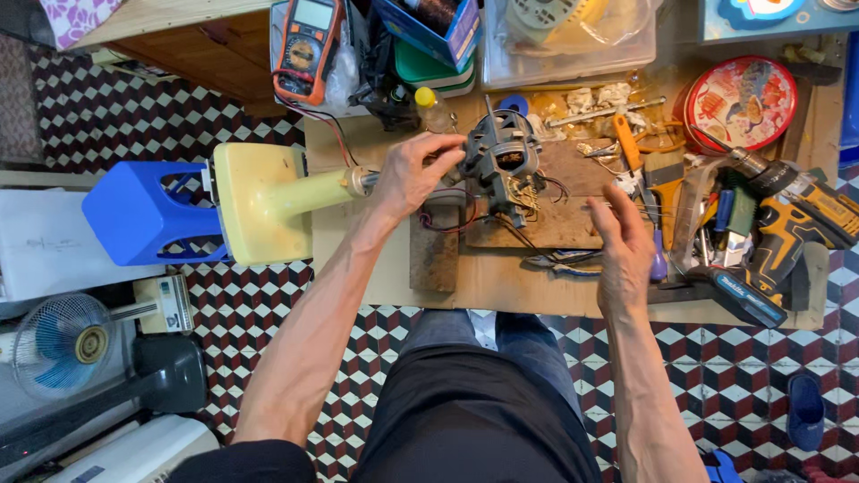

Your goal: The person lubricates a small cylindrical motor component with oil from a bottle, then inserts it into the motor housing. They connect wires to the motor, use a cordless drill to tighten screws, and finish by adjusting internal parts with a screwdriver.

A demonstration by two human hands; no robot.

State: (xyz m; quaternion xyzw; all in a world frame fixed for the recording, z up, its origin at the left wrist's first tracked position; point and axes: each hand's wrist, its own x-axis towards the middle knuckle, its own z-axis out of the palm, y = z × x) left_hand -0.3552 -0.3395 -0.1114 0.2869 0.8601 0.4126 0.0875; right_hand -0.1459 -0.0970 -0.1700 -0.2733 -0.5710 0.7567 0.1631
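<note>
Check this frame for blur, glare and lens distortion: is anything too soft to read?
Head view: even, soft light without hard shadows; the right hand is smeared by motion blur, while the left hand on the fan motor stays fairly sharp; mild glare on the clear plastic box; the table edge bows slightly, wide-angle distortion.

A low, pale wooden counter [501, 286] stands on the checkered tile floor [268, 304]. On it lie a dark wooden board [573, 224], grey pliers [559, 261], a round red tin [741, 103] and a yellow-black cordless drill [792, 219].
</note>
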